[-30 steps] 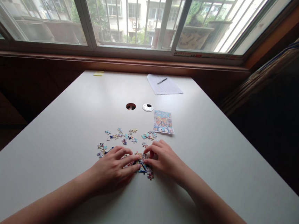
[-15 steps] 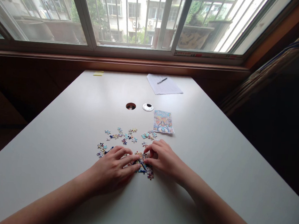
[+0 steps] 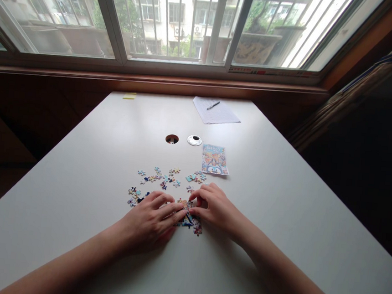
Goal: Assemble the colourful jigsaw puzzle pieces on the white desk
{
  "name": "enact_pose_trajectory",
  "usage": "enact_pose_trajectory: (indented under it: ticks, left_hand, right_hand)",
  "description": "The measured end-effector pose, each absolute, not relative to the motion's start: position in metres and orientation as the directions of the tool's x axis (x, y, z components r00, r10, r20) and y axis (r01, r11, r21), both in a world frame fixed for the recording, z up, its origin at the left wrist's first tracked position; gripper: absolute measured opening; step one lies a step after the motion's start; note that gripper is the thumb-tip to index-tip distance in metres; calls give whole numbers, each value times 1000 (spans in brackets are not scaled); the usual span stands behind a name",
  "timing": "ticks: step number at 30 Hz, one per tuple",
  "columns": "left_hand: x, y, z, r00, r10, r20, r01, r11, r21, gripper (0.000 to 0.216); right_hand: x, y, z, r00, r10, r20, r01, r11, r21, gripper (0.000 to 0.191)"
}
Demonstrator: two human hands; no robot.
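**Both hands on a small patch of joined puzzle pieces**

The left hand (image 3: 148, 223) lies flat on the white table (image 3: 279, 209), palm down and fingers spread. Its fingertips rest on the left edge of a patch of joined puzzle pieces (image 3: 189, 219), and it grips nothing. The right hand (image 3: 213, 208) comes in from the other side with its fingers curled, the tips touching the top right of the same patch. Whether it pinches a single piece there cannot be told, as the fingers hide the spot.

The patch lies between the two hands, near the middle of the table and towards the person. Loose pieces (image 3: 165, 178) lie scattered just beyond it, with a few more just beside the left hand's fingers. A colourful printed picture (image 3: 215, 159) lies flat beyond the right hand, near the loose pieces.

Further back there is a round hole (image 3: 172, 139) in the tabletop, with a metal cap (image 3: 194, 140) just beside it. At the far edge lies a sheet of paper (image 3: 215, 114) with a pen (image 3: 213, 105) on it. A yellow note (image 3: 129, 96) is well apart to the left. A barred window (image 3: 179, 22) runs behind the table.
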State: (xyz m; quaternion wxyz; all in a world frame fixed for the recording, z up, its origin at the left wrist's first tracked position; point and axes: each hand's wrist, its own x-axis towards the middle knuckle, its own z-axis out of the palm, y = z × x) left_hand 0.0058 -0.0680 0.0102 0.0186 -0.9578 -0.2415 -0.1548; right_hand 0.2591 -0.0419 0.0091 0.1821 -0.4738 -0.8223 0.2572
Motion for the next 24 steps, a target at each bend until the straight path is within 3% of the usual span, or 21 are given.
enact_pose_trajectory:
  ticks: [24]
  left_hand:
    - [8, -68, 8, 828, 470, 306, 475, -878, 62, 43]
  right_hand:
    - [255, -46, 17, -393, 918, -48, 740, 285, -610, 14]
